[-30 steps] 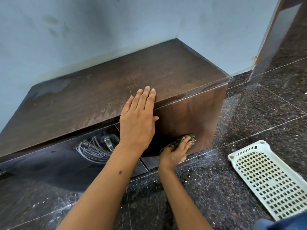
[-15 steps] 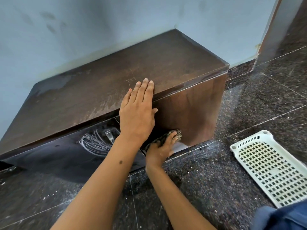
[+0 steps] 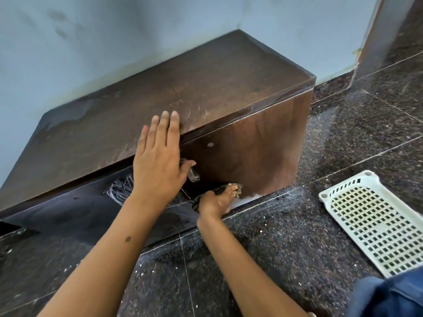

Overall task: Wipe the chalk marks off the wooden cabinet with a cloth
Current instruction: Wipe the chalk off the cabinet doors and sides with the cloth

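A low dark wooden cabinet [image 3: 206, 88] stands against the pale wall. My left hand [image 3: 158, 161] lies flat with straight fingers over its front top edge. My right hand [image 3: 217, 201] grips a dark crumpled cloth [image 3: 226, 188] and presses it on the bottom of the right door [image 3: 256, 152], near the floor. White chalk scribbles [image 3: 119, 188] show on the darker left door, partly hidden by my left wrist. A whitish smear [image 3: 247, 197] lies at the right door's bottom edge, just right of the cloth. A metal handle [image 3: 193, 176] pokes out beside my left thumb.
A white plastic perforated tray [image 3: 370, 220] lies on the dark speckled granite floor [image 3: 297, 248] to the right. A wall corner and door frame [image 3: 370, 42] stand at the upper right. Blue fabric [image 3: 389, 296] fills the lower right corner.
My right hand has slid the cloth leftward along the bottom of the right door, from near its right side to near the door gap. My left hand has stayed on the cabinet's edge.
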`<state>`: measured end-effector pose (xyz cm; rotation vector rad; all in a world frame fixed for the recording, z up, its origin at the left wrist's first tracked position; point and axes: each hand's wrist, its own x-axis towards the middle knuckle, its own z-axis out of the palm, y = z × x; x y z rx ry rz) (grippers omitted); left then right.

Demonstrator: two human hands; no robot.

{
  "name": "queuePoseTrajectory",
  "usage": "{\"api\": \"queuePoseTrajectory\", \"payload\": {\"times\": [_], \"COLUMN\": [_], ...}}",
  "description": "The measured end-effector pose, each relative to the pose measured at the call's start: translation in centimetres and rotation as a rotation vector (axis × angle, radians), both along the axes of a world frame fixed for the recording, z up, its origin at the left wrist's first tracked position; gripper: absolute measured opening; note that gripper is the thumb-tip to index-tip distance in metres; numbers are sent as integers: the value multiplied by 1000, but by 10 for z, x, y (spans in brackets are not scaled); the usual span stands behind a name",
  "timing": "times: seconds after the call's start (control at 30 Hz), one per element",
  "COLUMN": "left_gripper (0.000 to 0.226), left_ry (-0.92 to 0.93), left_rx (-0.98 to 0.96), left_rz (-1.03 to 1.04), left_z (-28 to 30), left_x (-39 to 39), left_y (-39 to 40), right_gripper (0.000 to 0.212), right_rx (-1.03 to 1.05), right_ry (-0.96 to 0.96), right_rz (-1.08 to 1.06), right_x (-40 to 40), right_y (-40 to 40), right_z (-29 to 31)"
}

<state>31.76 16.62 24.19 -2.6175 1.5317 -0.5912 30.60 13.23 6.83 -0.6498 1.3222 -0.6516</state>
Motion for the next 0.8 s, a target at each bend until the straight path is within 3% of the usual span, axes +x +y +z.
{"api": "queuePoseTrajectory", "payload": {"times": [0.13,0.27,0.37,0.43,0.53,0.7,0.8], "left_gripper": [88,87,87,87,88,90,90], "left_ry": [9,20,18,17,37,43,49], "left_rx": [-28,-55,-52,-59,-44,-26,-29], "left_rz": [-5,-3,-5,0,-3,-25,-16], "left_z": [-4,-6,-5,-6,-5,-3,-3], "left_x": [4,4,5,5,4,7,6], "left_y": [3,2,1,1,3,6,5], "right_gripper": [72,44,54,68,74,72,46], "right_rx": [96,164,111,-29,-136,65,186], "right_ry": [44,-8,54,106,46,13,-37], "right_rz": [-71,-124,-147,-105,-20,-97,-144], "right_x": [-8,-50,-49,-28,1,-5,-40], "right_y": [-26,-63,-65,-42,2,-16,-53], "right_z": [-41,-80,-81,-67,-48,-51,-70]}}
